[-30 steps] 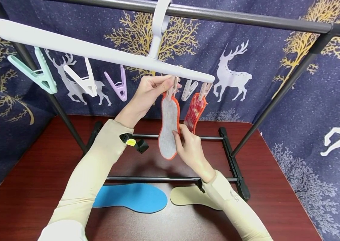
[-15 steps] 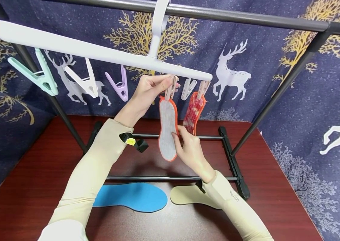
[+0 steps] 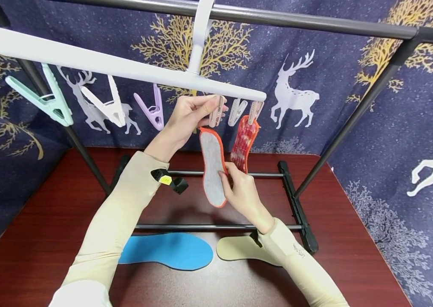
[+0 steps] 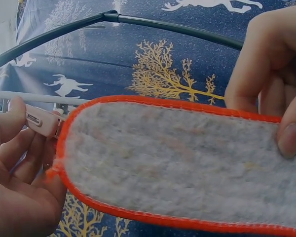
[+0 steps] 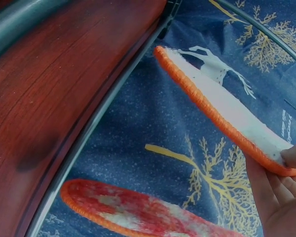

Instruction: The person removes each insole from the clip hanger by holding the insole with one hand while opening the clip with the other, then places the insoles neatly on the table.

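Note:
My left hand (image 3: 189, 114) pinches a pale pink clothespin (image 3: 216, 111) that hangs under the white hanger (image 3: 124, 68). Below it, my right hand (image 3: 244, 191) holds a grey insole (image 3: 212, 166) with orange edging by its side, thumb on the grey face. The insole's upper end sits just under and left of the clothespin; in the left wrist view this rounded end lies beside the clothespin (image 4: 42, 121), seemingly outside its jaws. Behind to the right, a red patterned insole (image 3: 244, 138) hangs from another pink clothespin (image 3: 255, 111).
Mint (image 3: 53, 102), white (image 3: 111, 104) and purple (image 3: 153, 110) clothespins hang along the hanger's left half, and a pale one (image 3: 237, 111) hangs between the pink pair. A blue insole (image 3: 170, 251) and a beige insole (image 3: 241, 248) lie on the table beneath the dark metal rack (image 3: 316, 27).
The grey insole's upper end has slipped down and left, out from the clothespin, and the insole now leans. The hanger's right end has shifted slightly left. Both hands stay nearly in place.

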`<state>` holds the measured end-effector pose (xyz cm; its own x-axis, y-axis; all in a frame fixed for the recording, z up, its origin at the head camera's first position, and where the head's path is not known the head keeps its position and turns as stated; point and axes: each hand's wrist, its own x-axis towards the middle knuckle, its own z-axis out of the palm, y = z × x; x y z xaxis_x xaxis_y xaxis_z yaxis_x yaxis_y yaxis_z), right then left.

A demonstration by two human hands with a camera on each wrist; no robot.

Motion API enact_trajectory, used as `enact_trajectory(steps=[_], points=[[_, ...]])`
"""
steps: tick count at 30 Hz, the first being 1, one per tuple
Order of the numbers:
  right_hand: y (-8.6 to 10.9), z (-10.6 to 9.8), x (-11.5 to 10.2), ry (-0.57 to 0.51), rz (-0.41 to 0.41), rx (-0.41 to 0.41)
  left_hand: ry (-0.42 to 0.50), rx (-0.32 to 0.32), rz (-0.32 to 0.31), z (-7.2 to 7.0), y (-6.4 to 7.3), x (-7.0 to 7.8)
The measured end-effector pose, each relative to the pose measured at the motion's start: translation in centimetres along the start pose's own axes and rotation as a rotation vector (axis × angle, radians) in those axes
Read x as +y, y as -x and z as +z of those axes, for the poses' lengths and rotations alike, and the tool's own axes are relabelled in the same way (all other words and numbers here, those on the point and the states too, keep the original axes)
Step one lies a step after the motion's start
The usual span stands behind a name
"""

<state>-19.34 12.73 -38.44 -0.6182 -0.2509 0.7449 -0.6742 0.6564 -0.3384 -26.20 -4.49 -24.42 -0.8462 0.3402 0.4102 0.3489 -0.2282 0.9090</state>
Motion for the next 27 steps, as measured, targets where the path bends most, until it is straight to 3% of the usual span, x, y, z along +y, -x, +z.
enact_trajectory(steps=[10, 17, 27], points=[[0.4, -0.16, 0.37, 0.04, -0.014, -0.018, -0.044, 0.02, -0.084, -0.11, 0.08, 0.19], [0.62, -0.15, 0.58, 0.044, -0.021, -0.021, -0.094, 0.018, -0.105, -0.23, 0.13, 0.07], [0.9, -0.28, 0.84, 0.055, -0.018, -0.031, -0.085, 0.023, -0.101, -0.15, -0.01, -0.11]])
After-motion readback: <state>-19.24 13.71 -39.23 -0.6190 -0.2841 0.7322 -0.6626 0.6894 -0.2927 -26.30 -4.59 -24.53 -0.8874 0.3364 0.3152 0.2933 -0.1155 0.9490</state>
